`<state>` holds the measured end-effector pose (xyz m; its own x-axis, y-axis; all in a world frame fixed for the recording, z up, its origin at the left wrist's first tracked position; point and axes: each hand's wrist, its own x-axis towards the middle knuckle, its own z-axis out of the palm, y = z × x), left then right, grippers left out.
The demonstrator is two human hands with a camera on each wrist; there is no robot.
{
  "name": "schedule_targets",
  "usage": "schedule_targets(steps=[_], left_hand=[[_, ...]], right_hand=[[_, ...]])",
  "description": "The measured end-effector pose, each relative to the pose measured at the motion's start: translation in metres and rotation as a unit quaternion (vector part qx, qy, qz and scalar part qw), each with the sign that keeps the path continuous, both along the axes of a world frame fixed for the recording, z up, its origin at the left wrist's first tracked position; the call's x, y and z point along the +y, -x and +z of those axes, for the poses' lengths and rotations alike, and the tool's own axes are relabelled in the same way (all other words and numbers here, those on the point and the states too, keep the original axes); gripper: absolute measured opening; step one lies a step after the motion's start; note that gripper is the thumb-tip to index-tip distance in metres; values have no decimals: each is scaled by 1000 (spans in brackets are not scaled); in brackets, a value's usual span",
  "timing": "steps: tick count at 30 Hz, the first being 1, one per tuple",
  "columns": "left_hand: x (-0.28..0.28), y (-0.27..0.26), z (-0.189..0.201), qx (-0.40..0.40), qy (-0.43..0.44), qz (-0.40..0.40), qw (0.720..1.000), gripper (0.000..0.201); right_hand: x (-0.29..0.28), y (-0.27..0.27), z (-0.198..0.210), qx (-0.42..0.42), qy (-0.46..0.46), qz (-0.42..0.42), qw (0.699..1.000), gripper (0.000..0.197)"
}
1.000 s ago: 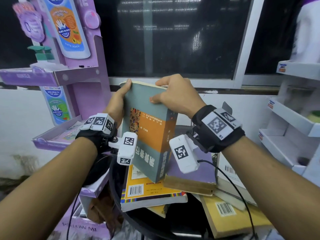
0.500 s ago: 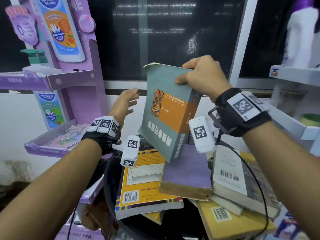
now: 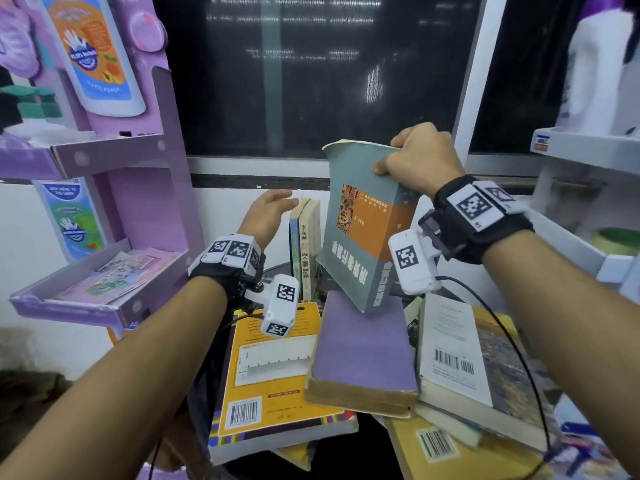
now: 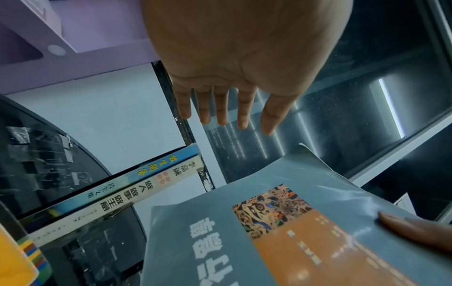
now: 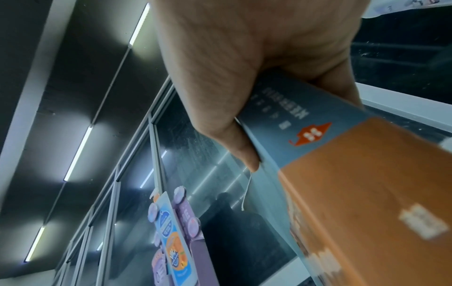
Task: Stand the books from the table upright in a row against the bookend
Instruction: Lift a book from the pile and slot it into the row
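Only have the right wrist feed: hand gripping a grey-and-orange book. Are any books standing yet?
Observer: Yes. Two thin paperback books stand upright side by side at the back.
Operator: Left hand?
Observer: The left hand is open with straight fingers by their top edge and holds nothing. I can't tell if it touches them.
Operator: Is my book clear of the pile?
Observer: The grey-and-orange paperback book is tilted, its lower corner over the flat purple-covered book. I can't tell if they touch.

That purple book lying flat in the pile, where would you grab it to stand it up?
Probably the purple book is best taken by its near long edge, coming from the front, thumb on the cover and fingers under the pages. It lies flat atop other books, that edge overhangs, and the grey book hangs over its far end.
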<state>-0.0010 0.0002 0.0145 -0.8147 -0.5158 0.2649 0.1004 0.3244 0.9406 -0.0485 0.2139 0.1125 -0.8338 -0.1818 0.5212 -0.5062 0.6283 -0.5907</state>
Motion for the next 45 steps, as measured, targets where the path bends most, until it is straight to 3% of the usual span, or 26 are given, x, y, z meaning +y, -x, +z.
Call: schedule_targets(steps=[6, 11, 16, 20, 23, 27, 39, 45], left_hand=[[-11, 28, -13, -28, 24, -23, 999, 36], [-20, 52, -22, -39, 9, -31, 999, 36], [-24, 67, -30, -35, -3, -37, 999, 21], [-29, 77, -37, -31, -9, -34, 999, 31], [-32, 79, -45, -33, -31, -19, 999, 23], [-31, 79, -56, -9, 6, 15, 1000, 19], [-37, 87, -66, 20, 46, -24, 998, 17], [-39, 88, -68, 24, 65, -33, 997, 16]], right_hand=[[-17, 25, -10, -1, -3, -25, 1000, 38], [-38, 51, -17, 4, -8, -31, 999, 34], [-65, 73, -26, 8, -13, -29, 999, 29], [-84, 82, -36, 5, -24, -28, 999, 28], [-94, 89, -43, 2, -30, -26, 999, 30], [-104, 95, -54, -17, -31, -21, 999, 29], [-136, 98, -86, -49, -48, -8, 998, 21], [-149, 106, -104, -67, -44, -6, 997, 27]])
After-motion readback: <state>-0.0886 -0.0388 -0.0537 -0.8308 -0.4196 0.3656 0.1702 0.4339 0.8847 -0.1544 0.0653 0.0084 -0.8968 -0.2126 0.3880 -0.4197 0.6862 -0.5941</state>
